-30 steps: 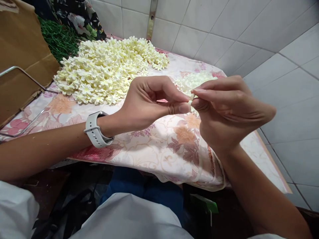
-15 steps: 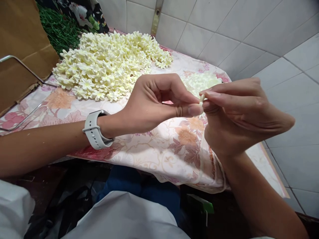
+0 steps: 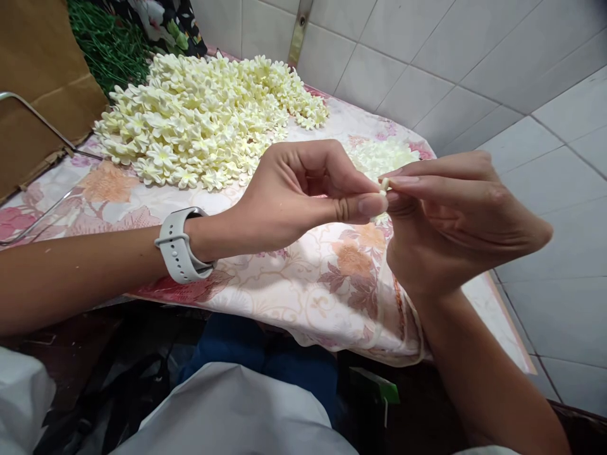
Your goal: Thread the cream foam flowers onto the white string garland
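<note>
A large heap of small cream-white artificial flowers (image 3: 203, 120) was spread on the pink floral tablecloth (image 3: 294, 278), at about 11 o'clock from the hands. A smaller pile of the same cream flowers (image 3: 382, 155) was seen just behind the hands, at 12 o'clock, partly hidden by the fingers. Green thin stems (image 3: 111, 47) were lying at the far left, beside a brown cardboard sheet (image 3: 38, 82), and a bent metal wire frame (image 3: 35, 120) was placed in front of the cardboard. The white tiled wall (image 3: 474, 57) was standing at 1 to 3 o'clock. No container was visible; the flowers were lying loose on the cloth.

The left hand (image 3: 294, 196), with a white wristwatch (image 3: 177, 246) on its wrist, was closed narrowly, thumb against forefinger. The right hand (image 3: 455, 221) was closed in the same way. Between the fingertips of both hands one tiny cream-white flower piece (image 3: 384, 184) was pinched, held in the air above the tablecloth. Most of this piece was covered by the fingers, so its shape could not be told.
</note>
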Motion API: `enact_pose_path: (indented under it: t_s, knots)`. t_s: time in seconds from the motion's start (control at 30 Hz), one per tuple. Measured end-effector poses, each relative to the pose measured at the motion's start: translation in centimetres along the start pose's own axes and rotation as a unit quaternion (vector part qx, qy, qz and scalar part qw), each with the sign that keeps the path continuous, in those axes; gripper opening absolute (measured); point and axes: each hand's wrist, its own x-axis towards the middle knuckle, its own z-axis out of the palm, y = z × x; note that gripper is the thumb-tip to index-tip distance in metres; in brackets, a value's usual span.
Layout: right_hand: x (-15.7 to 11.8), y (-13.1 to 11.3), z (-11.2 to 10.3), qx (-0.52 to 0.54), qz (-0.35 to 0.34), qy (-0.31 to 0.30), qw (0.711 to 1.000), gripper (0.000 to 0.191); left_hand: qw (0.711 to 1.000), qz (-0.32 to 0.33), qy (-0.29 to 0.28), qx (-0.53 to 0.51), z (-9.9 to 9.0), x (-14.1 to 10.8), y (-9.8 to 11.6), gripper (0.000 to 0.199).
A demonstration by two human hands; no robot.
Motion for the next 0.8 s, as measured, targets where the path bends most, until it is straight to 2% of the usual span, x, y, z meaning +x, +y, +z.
enact_pose_path:
  t_s: [0.2,0.47,0.67,0.8]
  knots:
    - [-0.2,0.3,-0.1,-0.004,0.024,-0.028,0.999,0.022,1.0,-0.013,-0.013,-0.025,-0.4,0.1,-0.2,0.025]
    - [-0.2,0.2,0.1,-0.062,-0.002,-0.037,0.997,0.014,0.984,-0.124,-0.035,-0.12,-0.8,0.3,-1.1,0.021]
    - [-0.2,0.2,0.1,-0.057,0.006,-0.053,0.997,0.015,0.987,-0.113,-0.022,-0.112,-0.9,0.6,-0.8,0.029]
    - [-0.6,0.8,0.1,-0.016,0.019,-0.069,0.997,0.028,0.99,-0.076,-0.011,-0.116,-1.1,0.8,-1.0,0.037]
